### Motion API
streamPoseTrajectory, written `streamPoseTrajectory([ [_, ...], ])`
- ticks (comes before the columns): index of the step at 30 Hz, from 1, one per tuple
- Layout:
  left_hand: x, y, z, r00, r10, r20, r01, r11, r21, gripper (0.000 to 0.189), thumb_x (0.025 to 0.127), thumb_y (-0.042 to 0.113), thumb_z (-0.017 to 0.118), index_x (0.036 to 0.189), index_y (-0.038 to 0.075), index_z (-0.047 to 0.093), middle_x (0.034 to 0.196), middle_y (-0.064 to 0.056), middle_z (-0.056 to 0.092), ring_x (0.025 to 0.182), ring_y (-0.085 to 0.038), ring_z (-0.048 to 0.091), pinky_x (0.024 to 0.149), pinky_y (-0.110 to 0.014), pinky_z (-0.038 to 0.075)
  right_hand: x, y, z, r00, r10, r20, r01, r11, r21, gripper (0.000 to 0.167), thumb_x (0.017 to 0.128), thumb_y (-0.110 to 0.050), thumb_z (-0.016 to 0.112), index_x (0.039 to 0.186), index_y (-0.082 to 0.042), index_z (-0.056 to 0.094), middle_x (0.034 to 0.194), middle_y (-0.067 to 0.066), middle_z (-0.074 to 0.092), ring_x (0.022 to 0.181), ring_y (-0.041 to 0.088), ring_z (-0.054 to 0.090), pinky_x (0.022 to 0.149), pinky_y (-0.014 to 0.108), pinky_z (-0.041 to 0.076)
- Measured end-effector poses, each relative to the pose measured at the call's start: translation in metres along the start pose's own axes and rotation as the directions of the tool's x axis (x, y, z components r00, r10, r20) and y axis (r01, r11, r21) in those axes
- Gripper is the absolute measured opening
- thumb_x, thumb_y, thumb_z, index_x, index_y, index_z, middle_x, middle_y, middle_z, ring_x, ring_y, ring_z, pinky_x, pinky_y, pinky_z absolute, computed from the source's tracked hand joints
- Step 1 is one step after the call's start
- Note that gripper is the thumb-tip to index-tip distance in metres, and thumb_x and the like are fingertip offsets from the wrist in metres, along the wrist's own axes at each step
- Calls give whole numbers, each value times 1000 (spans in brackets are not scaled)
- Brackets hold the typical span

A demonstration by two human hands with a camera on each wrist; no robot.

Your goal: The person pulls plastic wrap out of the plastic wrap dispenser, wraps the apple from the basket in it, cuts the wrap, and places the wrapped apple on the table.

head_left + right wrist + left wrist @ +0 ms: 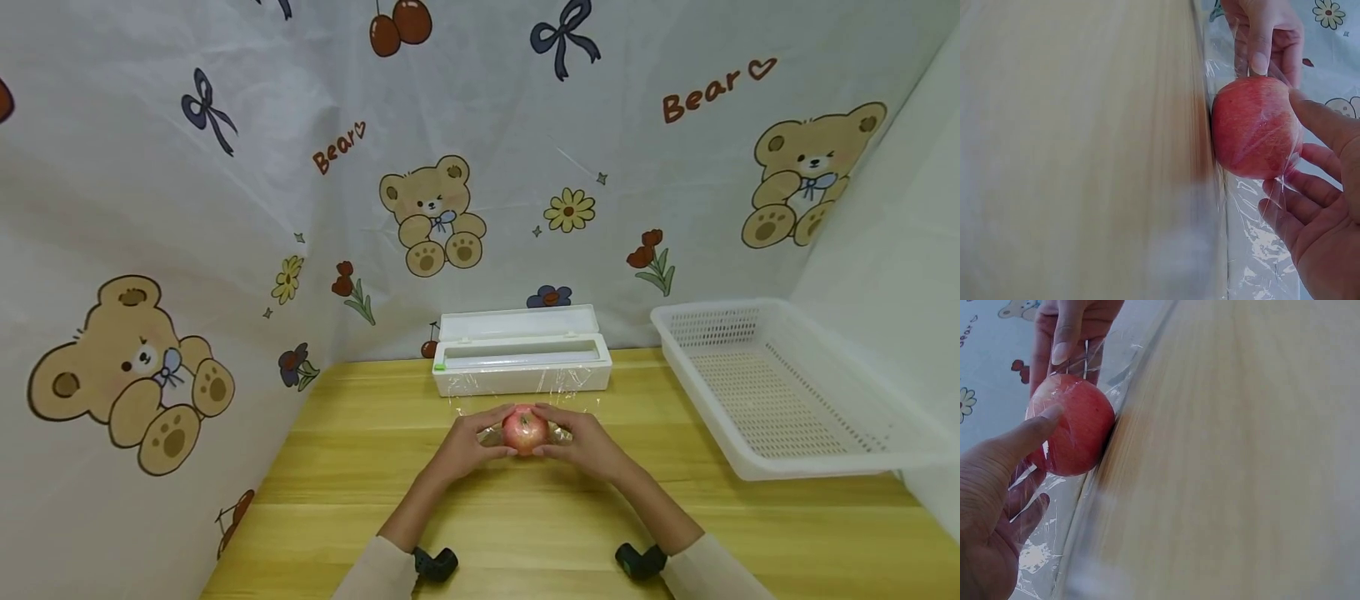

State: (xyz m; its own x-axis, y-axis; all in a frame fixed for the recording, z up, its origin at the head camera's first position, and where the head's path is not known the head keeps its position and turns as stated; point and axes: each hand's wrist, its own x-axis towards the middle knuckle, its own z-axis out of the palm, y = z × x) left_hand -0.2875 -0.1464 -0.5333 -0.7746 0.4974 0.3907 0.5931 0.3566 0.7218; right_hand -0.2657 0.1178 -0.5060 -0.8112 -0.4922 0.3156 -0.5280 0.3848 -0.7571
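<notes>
A red apple (525, 429) sits on the wooden table between the two hands, with clear cling film (1257, 244) stretched over and around it. From the left side, the left hand (467, 447) holds the wrapped apple, its thumb on the near side and its fingers round the far side. Mirroring it, the right hand (587, 447) holds the apple from the right. Both thumbs press the film against the skin of the fruit (1075, 434). Wrinkled film spreads beneath the fingers in both wrist views.
Right behind the apple stands a white cling film dispenser box (522, 381) with its lid raised and film hanging over its front. A white perforated plastic basket (738, 446) stands on the table (360, 467) at the right. Bear-print cloth (495, 150) covers the walls.
</notes>
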Motion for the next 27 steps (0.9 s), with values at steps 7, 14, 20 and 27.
streamPoseTrajectory([
  [7, -1, 1, 0, 1000, -4, 14, 4, 1000, 2, 73, 81, 25, 86, 146, 15, 56, 147, 1, 53, 136, -20, 51, 110, -42, 45, 1, 1, 1, 1000, 11, -3, -11, 1000, 9, 64, 87, -17, 82, 143, -3, 57, 147, 18, 54, 133, 39, 52, 104, 52, 48],
  [14, 1, 1, -1, 1000, 6, 27, -6, 1000, 27, 72, 83, 26, 85, 147, 14, 55, 149, -3, 52, 137, -21, 50, 110, -39, 45, 1, 2, 1, 999, 33, -5, -33, 999, 34, 62, 87, -17, 82, 143, -3, 58, 145, 17, 56, 134, 38, 51, 105, 52, 46],
  [20, 4, 1, 1, 1000, 13, 23, -13, 1000, -1, 67, 83, 24, 85, 145, 15, 58, 143, 1, 59, 133, -20, 54, 106, -37, 48, 1, 3, 1, 999, 43, -6, -43, 998, 45, 61, 87, -17, 82, 142, -4, 59, 143, 16, 58, 132, 37, 54, 105, 51, 47],
  [27, 7, 3, 3, 999, -26, 23, 27, 998, -57, 65, 82, 21, 86, 142, 16, 61, 139, 2, 62, 130, -17, 56, 103, -31, 50, 1, 4, 0, 1000, 28, -3, -28, 997, 67, 59, 87, -15, 81, 141, -3, 60, 142, 15, 59, 132, 36, 55, 105, 49, 46],
])
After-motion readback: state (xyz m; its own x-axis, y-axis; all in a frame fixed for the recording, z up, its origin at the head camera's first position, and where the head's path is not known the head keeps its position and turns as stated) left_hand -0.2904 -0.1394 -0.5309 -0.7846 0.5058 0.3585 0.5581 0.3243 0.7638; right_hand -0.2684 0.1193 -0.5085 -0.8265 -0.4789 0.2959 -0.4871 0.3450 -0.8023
